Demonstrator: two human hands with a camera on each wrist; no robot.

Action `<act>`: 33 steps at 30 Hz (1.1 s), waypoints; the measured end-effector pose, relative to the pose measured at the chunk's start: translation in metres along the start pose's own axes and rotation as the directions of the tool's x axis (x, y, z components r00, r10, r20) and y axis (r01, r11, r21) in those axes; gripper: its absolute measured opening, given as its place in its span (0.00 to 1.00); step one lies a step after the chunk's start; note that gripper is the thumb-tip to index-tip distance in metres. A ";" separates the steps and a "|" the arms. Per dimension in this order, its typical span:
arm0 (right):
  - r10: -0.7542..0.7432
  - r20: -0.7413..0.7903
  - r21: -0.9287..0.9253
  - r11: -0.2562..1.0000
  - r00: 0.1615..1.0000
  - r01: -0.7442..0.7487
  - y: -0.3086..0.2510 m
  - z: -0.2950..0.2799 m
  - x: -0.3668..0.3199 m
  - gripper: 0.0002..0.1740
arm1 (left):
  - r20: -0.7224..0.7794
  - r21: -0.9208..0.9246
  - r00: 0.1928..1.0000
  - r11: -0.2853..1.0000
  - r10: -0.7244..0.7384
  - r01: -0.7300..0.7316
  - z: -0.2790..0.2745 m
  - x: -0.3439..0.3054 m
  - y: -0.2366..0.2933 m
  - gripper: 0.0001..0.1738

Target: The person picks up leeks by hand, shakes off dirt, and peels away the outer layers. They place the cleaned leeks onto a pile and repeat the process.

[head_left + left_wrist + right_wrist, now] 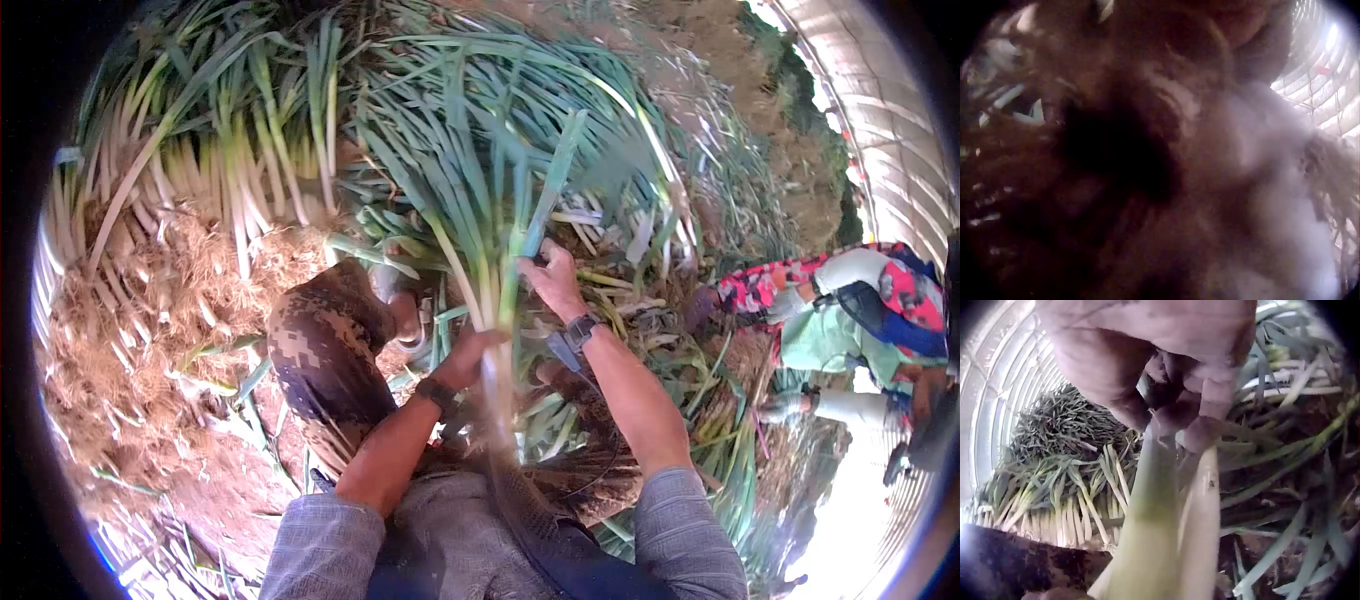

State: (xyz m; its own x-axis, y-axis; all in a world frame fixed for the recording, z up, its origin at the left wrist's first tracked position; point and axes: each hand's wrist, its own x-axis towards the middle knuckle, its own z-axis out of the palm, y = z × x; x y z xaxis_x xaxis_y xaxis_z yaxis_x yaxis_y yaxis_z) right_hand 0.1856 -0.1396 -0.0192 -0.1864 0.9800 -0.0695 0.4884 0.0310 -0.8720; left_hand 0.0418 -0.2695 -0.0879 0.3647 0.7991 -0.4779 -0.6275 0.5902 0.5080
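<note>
We have the leeks (487, 285) in front of us, our left hand (468, 358) gripping their pale shanks (491, 378) and our right hand (555, 281) pinching a green leaf (552, 190). We judge them light, with firm, perhaps slippery shanks and softer, easily torn leaves, so we do best to hold the shanks snugly without crushing.

- One left hand (470, 358) and one right hand (552, 275), two in all
- Two dark wrist straps (580, 330)
- Two grey sleeves (325, 545)
- One held bunch of leeks (487, 285), at least three stalks
- Loose leeks (245, 190), too many to count
- At least one other person (850, 290)
</note>
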 end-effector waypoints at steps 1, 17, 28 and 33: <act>0.004 -0.023 -0.007 1.000 1.000 -0.004 -0.003 -0.007 -0.005 0.15 | 0.021 0.008 1.000 1.000 -0.010 0.010 0.001 0.003 -0.004 0.14; 0.181 -0.352 -0.228 0.935 0.918 -0.271 0.018 -0.108 -0.181 0.17 | 0.003 -0.084 0.993 0.989 -0.120 0.120 0.012 0.029 0.005 0.16; -0.266 0.720 0.032 0.935 0.641 0.352 -0.089 -0.024 -0.207 0.16 | -0.175 0.102 0.983 0.994 0.060 -0.043 0.044 0.005 0.034 0.16; 0.132 0.152 0.291 0.941 0.980 -0.172 -0.044 -0.085 -0.181 0.22 | -0.059 -0.136 0.998 0.991 -0.028 0.020 0.070 0.003 0.052 0.19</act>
State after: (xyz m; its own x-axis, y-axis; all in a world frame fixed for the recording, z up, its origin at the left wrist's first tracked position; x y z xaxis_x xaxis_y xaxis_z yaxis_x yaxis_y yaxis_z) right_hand 0.2703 -0.3017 0.0729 -0.2482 0.9341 -0.2567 0.2440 -0.1962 -0.9497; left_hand 0.0581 -0.2279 -0.0131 0.3410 0.7740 -0.5335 -0.7076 0.5849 0.3964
